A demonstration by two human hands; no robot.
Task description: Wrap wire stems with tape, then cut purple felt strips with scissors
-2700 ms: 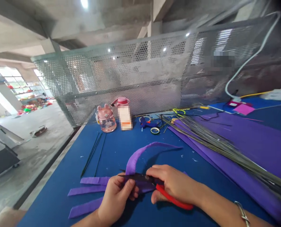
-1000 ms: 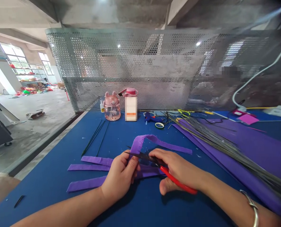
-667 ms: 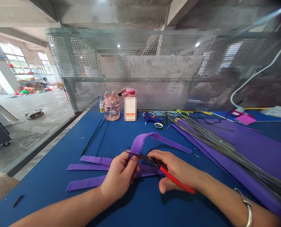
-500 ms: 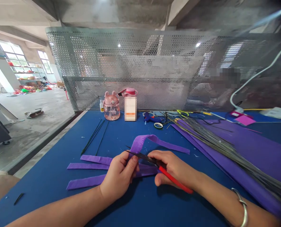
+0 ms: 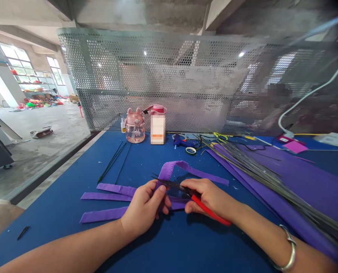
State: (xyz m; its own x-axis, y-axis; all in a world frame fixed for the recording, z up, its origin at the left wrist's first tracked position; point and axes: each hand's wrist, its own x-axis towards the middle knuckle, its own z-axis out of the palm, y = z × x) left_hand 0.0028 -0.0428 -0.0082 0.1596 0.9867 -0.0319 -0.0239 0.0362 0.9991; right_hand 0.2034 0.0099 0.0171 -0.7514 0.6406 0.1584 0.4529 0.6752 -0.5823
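My left hand [image 5: 146, 204] is closed, pinching a purple fabric strip [image 5: 167, 170] between thumb and fingers. The strip's free end arches up and trails to the right over the table. In my right hand [image 5: 208, 201] is a pair of scissors [image 5: 205, 208] with red handles and dark blades. Its slightly parted blades lie across the strip just above my left thumb; whether they bite into the cloth I cannot tell. More purple strips [image 5: 103, 215] lie beneath and to the left of my left hand, partly covered by it.
Thin dark wires [image 5: 112, 163] lie at the left of the blue table [image 5: 72, 250]. A pink bottle [image 5: 135, 129], a phone-like block [image 5: 158, 131], a blue glue gun [image 5: 182, 141] and a tape roll [image 5: 191, 151] stand behind. Bundled wires [image 5: 260, 178] rest on purple cloth [image 5: 308, 170] at right.
The view has shifted slightly. Both hands keep nearly the same place, the left on the strip and the right on the scissors, whose blades have moved only a little.
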